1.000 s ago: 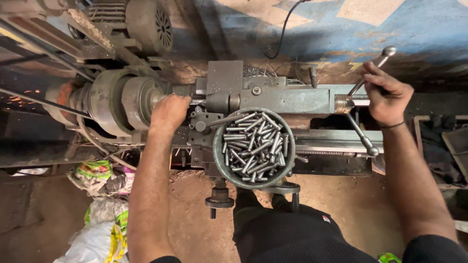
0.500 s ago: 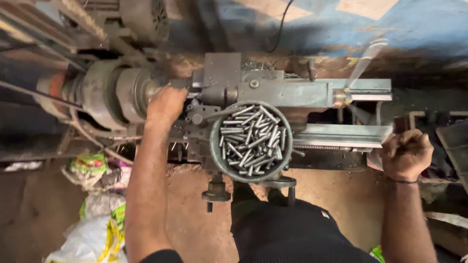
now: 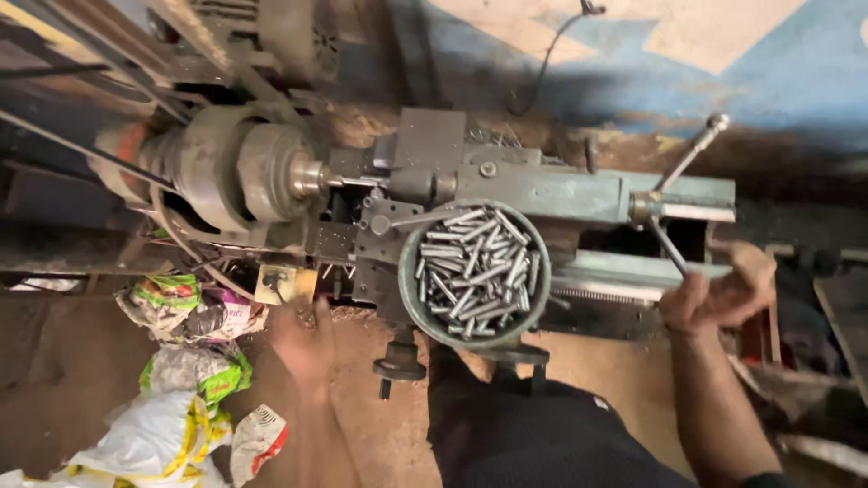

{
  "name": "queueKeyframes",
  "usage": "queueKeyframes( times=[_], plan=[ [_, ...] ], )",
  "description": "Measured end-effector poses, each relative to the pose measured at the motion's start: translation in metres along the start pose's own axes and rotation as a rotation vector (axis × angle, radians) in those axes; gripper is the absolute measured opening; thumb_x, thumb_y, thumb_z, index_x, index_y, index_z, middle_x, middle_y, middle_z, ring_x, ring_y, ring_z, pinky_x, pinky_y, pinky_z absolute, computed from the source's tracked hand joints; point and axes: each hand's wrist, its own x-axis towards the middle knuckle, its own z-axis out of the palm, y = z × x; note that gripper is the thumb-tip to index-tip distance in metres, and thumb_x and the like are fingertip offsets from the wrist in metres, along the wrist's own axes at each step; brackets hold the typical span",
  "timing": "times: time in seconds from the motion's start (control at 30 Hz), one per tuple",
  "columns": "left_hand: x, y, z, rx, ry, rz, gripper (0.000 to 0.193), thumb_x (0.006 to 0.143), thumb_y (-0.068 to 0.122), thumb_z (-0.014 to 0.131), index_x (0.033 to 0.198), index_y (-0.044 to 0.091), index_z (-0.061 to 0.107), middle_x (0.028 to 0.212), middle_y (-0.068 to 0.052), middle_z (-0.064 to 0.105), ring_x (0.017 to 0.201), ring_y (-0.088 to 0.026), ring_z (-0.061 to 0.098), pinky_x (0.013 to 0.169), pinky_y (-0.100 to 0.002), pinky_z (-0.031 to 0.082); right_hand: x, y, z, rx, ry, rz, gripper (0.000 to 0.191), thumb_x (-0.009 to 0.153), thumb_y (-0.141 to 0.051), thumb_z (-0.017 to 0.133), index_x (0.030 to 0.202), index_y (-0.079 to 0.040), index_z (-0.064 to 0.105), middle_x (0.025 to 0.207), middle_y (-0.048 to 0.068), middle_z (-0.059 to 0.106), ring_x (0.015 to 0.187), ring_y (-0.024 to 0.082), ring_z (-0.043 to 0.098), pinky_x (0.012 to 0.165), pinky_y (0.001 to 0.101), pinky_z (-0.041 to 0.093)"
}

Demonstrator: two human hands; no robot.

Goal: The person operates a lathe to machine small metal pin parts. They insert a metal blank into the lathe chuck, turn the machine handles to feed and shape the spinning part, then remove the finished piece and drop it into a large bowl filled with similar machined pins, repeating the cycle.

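1. Nearest you, your left hand [image 3: 303, 343] hangs blurred below the machine, above the brown dirt floor [image 3: 362, 434]. It holds nothing that can be made out, and you cannot tell whether its fingers are spread or curled.
2. To its left lies a heap of crumpled white, green and yellow plastic bags [image 3: 181, 398]; they are light and soft.
3. Your right hand [image 3: 719, 294] is closed around the lower end of a thin grey steel lever rod [image 3: 665, 244], one arm of the crossed handle at the right end of the lathe. The rod looks stiff, smooth and probably oily, so take it near its free end, fingers wrapped fully, where leverage is greatest.
4. Between your hands sits a round grey metal bowl [image 3: 411, 303], perched on the front of the machine and filled with short silvery steel pins [image 3: 475, 267]. Each pin is judged small, hard and slippery; together they make the bowl heavy, so lift it by the rim with support underneath.
5. Behind the bowl runs the grey-green cast-iron lathe body [image 3: 551, 190], rigid and fixed.
6. To the left, the round grey steel chuck [image 3: 262, 172] holds a short silvery workpiece stub [image 3: 312, 176], well apart from both hands.
7. Farthest, the second lever arm ends in a small metal knob [image 3: 717, 120] before the blue painted wall [image 3: 796, 81].
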Motion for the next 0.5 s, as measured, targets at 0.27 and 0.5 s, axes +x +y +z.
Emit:
queueKeyframes(
  times=[0.27,0.5],
  plan=[
    [-0.145,-0.043,0.034,-0.632,-0.618,-1.082,0.061,0.094,0.063,0.053,0.115,0.007,0.066,0.089,-0.003,0.067,0.077,-0.016,0.061,0.068,-0.034,0.050,0.027,-0.016,0.011,0.008,0.096,0.100,0.045,0.111,-0.041,0.055,0.117,0.002,0.044,0.107,0.019,0.061,0.097,0.029,0.059,0.088,0.0399,0.050],
    [-0.154,-0.034,0.041,-0.723,-0.560,-1.172,0.074,0.095,0.073,0.054,0.124,0.005,0.060,0.087,-0.002,0.065,0.074,-0.018,0.063,0.063,-0.035,0.056,-0.003,0.001,-0.007,0.310,0.191,0.445,0.057,0.107,-0.056,0.054,0.124,-0.001,0.052,0.111,0.012,0.065,0.097,0.020,0.064,0.089,0.0331,0.053]
  ],
)
